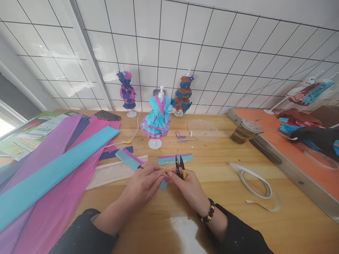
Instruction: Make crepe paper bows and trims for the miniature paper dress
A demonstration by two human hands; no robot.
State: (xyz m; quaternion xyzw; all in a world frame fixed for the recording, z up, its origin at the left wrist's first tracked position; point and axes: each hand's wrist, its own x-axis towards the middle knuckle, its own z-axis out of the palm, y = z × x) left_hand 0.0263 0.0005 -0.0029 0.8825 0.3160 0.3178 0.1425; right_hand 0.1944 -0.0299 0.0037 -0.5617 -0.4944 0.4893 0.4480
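Observation:
My left hand [147, 181] is closed, its thumb and fingers pinched together over a light-blue strip [128, 158] with a purple edge. What lies in the pinch is too small to make out. My right hand [190, 188] is closed around thread snips [180, 167] with dark blades pointing up and away. Its thumb and index fingertips meet the left fingertips. Just beyond the hands lies a second blue strip with a purple edge [169, 160]. Behind it a small white dress stand [155, 143] wears a ruffled blue dress with purple and pink trim [158, 118].
Two more dressed stands, one navy and pink [127, 91], one brown and teal [183, 93], stand by the tiled wall. Coloured sheets [60, 165] cover the left side. To the right are a tape roll [255, 183], a lidded cup [245, 132] and an orange case [299, 155].

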